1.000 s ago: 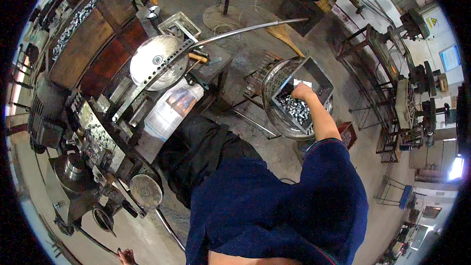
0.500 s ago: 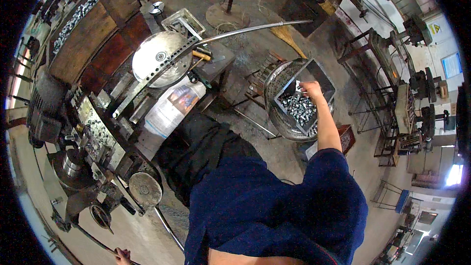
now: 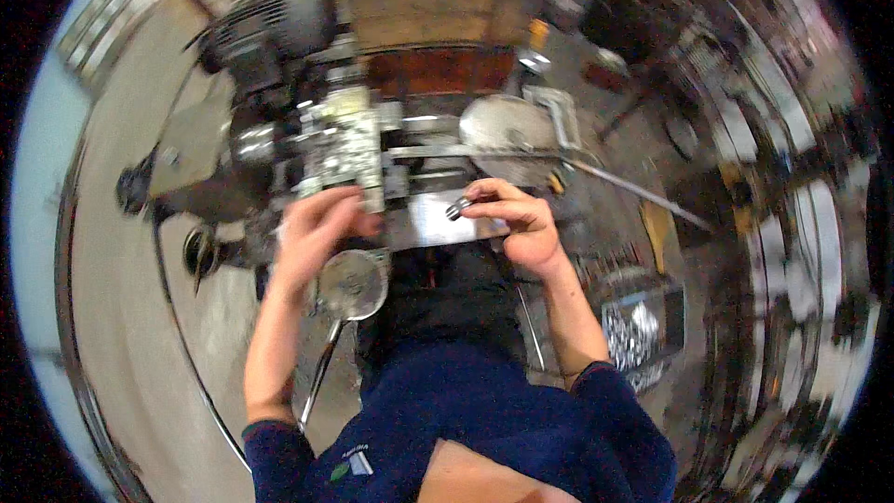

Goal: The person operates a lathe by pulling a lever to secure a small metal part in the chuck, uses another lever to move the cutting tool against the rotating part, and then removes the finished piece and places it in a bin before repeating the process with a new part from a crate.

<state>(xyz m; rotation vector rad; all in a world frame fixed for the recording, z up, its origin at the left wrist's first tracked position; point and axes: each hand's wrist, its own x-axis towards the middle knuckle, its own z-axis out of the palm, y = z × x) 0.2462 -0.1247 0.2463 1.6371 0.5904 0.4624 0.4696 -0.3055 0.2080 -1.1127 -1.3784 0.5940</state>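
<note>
In front of my body, my right hand (image 3: pixel 517 224) pinches a small shiny metal cylinder (image 3: pixel 456 210) between thumb and fingertips. Below it, a white printed sheet (image 3: pixel 433 228) lies across my lap, beside the machine. On the other side, my left hand (image 3: pixel 321 228) is raised near the machine bed (image 3: pixel 346 144), which is strewn with bright metal bits. Motion smears its fingers, and I cannot make out anything in them. A round metal disc on a lever (image 3: pixel 354 284) is just below my left hand.
A square bin (image 3: pixel 669 317) of small metal parts stands at my right. Ahead are a large round metal plate (image 3: pixel 498 126), a long rod (image 3: pixel 643 194) reaching right, and a wooden box (image 3: pixel 424 20) topped with metal parts. A motor (image 3: pixel 270 33) sits at the far left.
The view has swung left. My right hand has moved from the parts bin to in front of me, with a metal cylinder in it. My left hand has risen from the lower left edge.
</note>
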